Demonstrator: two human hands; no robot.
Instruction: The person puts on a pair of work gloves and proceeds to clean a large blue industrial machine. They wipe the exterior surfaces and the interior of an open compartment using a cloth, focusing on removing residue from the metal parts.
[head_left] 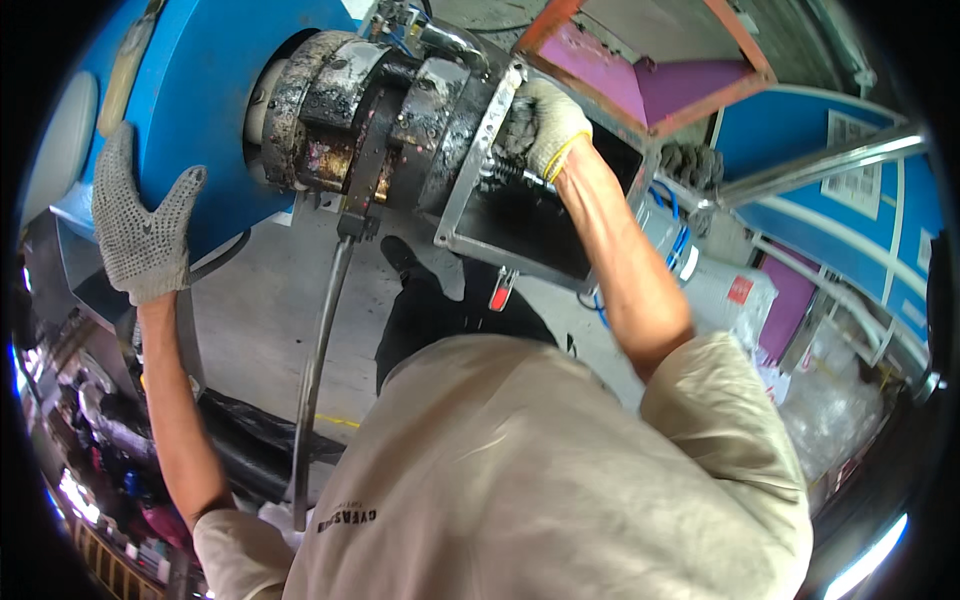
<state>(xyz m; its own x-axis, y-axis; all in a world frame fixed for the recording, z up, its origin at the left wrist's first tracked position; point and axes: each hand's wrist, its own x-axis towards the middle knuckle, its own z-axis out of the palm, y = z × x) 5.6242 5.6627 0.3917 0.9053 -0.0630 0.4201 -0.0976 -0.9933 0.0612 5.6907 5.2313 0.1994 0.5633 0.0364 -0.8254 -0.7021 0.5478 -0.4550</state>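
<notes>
My left hand (143, 220), in a grey dotted work glove, lies flat against the blue machine housing (215, 110), thumb spread from the fingers. Just beyond its fingertips is a tool with a worn wooden handle (127, 75). My right hand (550, 130), in a cream knit glove with a yellow cuff, is curled closed at the upper side of an open metal box frame (470, 238). Black grime covers its knuckles, and whatever its fingers grip is hidden. Between the hands sits a blackened, crusted cylindrical machine head (335, 105) with a clamp ring (370, 150).
A long metal bar (318, 390) hangs from the clamp ring toward my left side. An orange-rimmed hatch (650, 85) with purple inside stands beyond the box. A red-tabbed latch (502, 290) dangles at the box's near edge. Right are blue panels (840, 215) and plastic-wrapped goods (830, 405).
</notes>
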